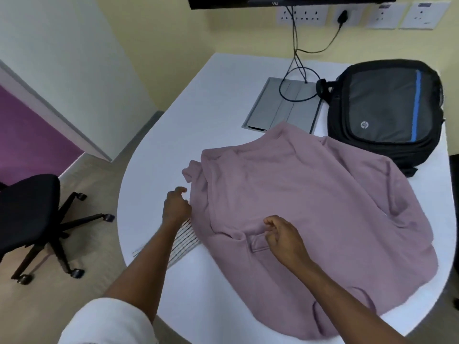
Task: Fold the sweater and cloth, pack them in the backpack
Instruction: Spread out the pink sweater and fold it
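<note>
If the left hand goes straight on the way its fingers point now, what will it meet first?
Probably the sweater: the left hand points up and right toward the bunched sleeve edge just beyond its fingertips. Depth is unclear, so it may slide over the table first.

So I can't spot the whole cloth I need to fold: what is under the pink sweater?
A striped cloth pokes out from under the sweater's left edge, beside the left hand, lying on the white table. How far it reaches underneath is hidden, as is anything else beneath the sweater.
</note>
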A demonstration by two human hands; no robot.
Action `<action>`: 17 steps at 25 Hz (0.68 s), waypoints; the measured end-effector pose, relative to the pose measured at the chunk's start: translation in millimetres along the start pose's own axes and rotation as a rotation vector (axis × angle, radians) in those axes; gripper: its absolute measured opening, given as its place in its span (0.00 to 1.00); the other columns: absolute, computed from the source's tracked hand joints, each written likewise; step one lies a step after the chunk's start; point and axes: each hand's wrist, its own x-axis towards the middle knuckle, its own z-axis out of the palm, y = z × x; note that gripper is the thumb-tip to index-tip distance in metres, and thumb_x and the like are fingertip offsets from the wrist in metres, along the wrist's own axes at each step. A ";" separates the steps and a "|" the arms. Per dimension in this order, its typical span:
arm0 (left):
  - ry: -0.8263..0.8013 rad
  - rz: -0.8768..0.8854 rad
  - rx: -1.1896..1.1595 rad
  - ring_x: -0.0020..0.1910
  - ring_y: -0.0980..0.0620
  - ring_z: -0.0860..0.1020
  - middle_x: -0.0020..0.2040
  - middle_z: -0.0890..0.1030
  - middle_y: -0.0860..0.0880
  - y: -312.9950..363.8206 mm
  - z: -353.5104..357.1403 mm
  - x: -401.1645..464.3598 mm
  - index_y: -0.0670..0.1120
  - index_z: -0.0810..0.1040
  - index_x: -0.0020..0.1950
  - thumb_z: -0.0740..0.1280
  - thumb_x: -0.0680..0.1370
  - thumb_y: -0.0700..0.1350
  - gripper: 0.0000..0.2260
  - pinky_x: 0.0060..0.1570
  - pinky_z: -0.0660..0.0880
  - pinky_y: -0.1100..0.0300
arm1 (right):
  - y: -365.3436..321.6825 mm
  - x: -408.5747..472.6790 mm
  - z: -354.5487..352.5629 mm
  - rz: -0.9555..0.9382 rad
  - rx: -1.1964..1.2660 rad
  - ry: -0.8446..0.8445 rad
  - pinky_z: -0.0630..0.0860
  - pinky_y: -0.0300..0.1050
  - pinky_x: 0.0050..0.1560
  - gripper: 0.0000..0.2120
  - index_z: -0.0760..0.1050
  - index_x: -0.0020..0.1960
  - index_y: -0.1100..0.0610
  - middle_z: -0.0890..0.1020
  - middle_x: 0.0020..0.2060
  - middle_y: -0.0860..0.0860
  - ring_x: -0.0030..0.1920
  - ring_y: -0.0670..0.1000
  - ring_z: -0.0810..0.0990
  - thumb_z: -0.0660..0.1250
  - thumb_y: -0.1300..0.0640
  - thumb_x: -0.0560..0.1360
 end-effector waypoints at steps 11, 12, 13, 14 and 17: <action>-0.357 0.876 0.730 0.74 0.37 0.61 0.78 0.60 0.43 -27.7 -9.8 138.1 0.55 0.70 0.73 0.78 0.68 0.43 0.35 0.64 0.67 0.39 | -62.4 -57.7 110.0 0.063 -0.397 0.203 0.75 0.48 0.52 0.27 0.72 0.66 0.51 0.76 0.60 0.49 0.55 0.54 0.76 0.73 0.51 0.68; -0.366 0.903 0.772 0.74 0.38 0.60 0.78 0.60 0.43 -27.2 -7.7 143.7 0.56 0.72 0.72 0.78 0.68 0.45 0.34 0.66 0.66 0.39 | -68.1 -58.9 117.0 0.030 -0.403 0.220 0.75 0.45 0.48 0.23 0.74 0.62 0.51 0.77 0.56 0.49 0.51 0.54 0.78 0.73 0.54 0.68; -0.362 0.934 0.790 0.74 0.38 0.60 0.78 0.61 0.44 -26.8 -5.0 148.9 0.56 0.75 0.69 0.79 0.68 0.46 0.30 0.66 0.65 0.40 | -71.2 -59.5 124.0 0.033 -0.395 0.208 0.74 0.43 0.46 0.21 0.76 0.60 0.51 0.79 0.53 0.48 0.48 0.53 0.78 0.73 0.56 0.68; -0.344 0.967 0.790 0.73 0.38 0.61 0.77 0.63 0.44 -26.7 -3.0 153.0 0.55 0.79 0.64 0.78 0.68 0.47 0.25 0.65 0.66 0.40 | -71.1 -59.8 130.5 0.066 -0.399 0.179 0.72 0.41 0.45 0.20 0.77 0.59 0.50 0.79 0.53 0.47 0.48 0.52 0.79 0.73 0.56 0.67; -0.276 1.081 0.718 0.69 0.37 0.67 0.73 0.71 0.44 -20.9 -4.1 161.9 0.51 0.84 0.52 0.73 0.73 0.46 0.08 0.60 0.69 0.42 | -68.7 -61.7 143.0 0.239 -0.435 0.070 0.68 0.45 0.50 0.28 0.74 0.66 0.48 0.77 0.60 0.45 0.55 0.53 0.77 0.73 0.48 0.67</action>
